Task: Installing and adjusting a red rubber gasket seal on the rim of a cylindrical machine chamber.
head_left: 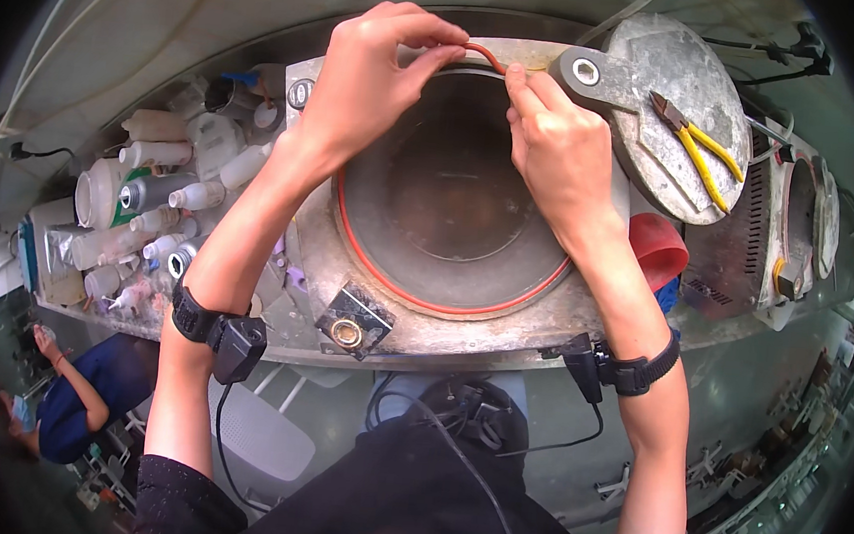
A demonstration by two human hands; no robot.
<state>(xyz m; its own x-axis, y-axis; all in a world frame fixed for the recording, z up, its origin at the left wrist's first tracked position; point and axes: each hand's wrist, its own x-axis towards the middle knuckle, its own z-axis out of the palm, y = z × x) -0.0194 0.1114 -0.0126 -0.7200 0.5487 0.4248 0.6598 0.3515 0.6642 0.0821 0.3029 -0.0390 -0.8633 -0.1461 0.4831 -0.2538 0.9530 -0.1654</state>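
Note:
A thin orange-red rubber sealing ring point(486, 55) runs around the round opening of a metal chamber point(458, 189). Along the near side it lies against the rim; at the far side a short stretch bows up between my hands. My left hand point(374, 67) pinches this stretch between thumb and fingertips at the far rim. Just to the right, my right hand point(564, 127) has its fingers closed on the same ring, index finger pressed along it. Diagonal cutters point(702, 153) with yellow handles rest on the swung-open round metal lid point(669, 60), beyond my right hand.
Plastic bottles point(155, 153) and cans crowd the bench at the left. A brass-coloured fitting point(345, 334) sits on a dark square near the front edge. A red cup-like container point(658, 251) stands right of the chamber. Another person point(86, 396) is at lower left.

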